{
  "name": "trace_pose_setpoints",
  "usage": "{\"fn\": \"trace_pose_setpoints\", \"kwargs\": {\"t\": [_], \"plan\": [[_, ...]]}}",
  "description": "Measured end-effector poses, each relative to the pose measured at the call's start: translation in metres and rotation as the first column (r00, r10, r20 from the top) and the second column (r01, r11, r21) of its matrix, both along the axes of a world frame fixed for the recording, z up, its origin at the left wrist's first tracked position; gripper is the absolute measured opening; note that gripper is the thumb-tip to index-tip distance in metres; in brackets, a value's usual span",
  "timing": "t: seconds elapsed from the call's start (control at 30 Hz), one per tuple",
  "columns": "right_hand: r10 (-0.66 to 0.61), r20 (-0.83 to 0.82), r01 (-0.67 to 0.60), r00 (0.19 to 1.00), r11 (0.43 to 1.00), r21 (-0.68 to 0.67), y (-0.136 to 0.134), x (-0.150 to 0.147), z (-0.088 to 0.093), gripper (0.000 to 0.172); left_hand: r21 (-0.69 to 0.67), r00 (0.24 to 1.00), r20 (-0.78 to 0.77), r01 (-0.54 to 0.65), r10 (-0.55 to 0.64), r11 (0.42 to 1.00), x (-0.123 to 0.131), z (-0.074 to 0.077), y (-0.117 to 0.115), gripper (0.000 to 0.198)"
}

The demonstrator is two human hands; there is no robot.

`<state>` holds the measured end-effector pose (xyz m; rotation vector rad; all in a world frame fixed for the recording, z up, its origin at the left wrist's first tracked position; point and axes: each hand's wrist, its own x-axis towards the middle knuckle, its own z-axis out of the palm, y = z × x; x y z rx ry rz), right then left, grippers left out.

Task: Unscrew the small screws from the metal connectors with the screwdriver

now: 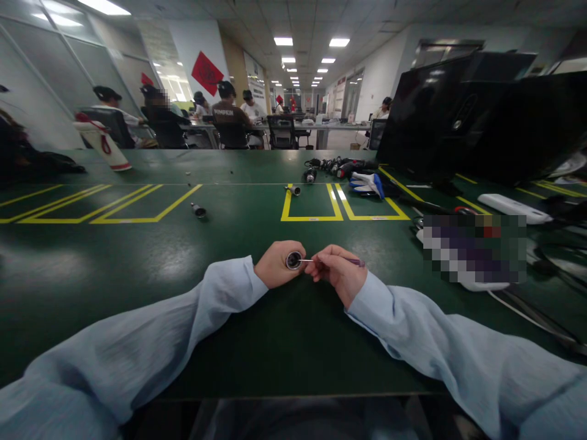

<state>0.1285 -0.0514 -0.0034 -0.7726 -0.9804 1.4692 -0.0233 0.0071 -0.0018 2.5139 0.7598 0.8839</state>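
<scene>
My left hand (pixel 274 263) is closed around a cylindrical metal part (pixel 293 252), whose round open end with a dark inside faces me. Between the fingers of my right hand (pixel 338 269) is a thin screwdriver (pixel 356 262) with a purplish handle. Its slender shaft points left, and the tip reaches the open end of the part; how deep it goes I cannot tell. Beyond my hands, a similar small metal cylinder (pixel 294 190) lies on its side at a yellow-taped square. Another dark cylindrical piece (pixel 199 211) lies on the green table to the left.
On the green table (pixel 238 342) are yellow tape outlines. Cables and dark tools (pixel 342 166) lie at the back, near blue-and-white gloves (pixel 367 184). Black monitors (pixel 440 116) and a white power strip (pixel 514 208) stand to the right. A white container (pixel 103 143) leans far left. People sit at desks beyond.
</scene>
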Motion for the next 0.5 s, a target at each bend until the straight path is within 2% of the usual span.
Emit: {"fn": "trace_pose_setpoints", "kwargs": {"t": [0.1,0.17,0.37,0.5], "plan": [[-0.040,0.135,0.024,0.990,0.993,0.118,-0.0031,-0.0001,-0.0015,0.010,0.025,1.000,-0.029,0.006,-0.005,1.000,0.0004,0.0006,-0.0006,0.010],[-0.021,0.145,0.002,0.989,0.991,0.131,-0.0035,-0.0007,-0.0029,0.010,0.045,0.999,-0.045,0.018,-0.016,0.999,0.0007,0.0014,-0.0011,0.009],[0.081,-0.098,-0.088,0.992,0.994,-0.059,0.0021,-0.0006,-0.0032,0.011,0.055,1.000,0.009,0.018,-0.019,0.998,0.0002,0.0013,-0.0006,0.008],[0.114,-0.173,-0.135,0.978,0.984,-0.118,0.0047,0.0013,-0.0019,0.011,0.019,1.000,0.022,0.018,-0.019,1.000,-0.0002,0.0001,0.0006,0.009]]}}
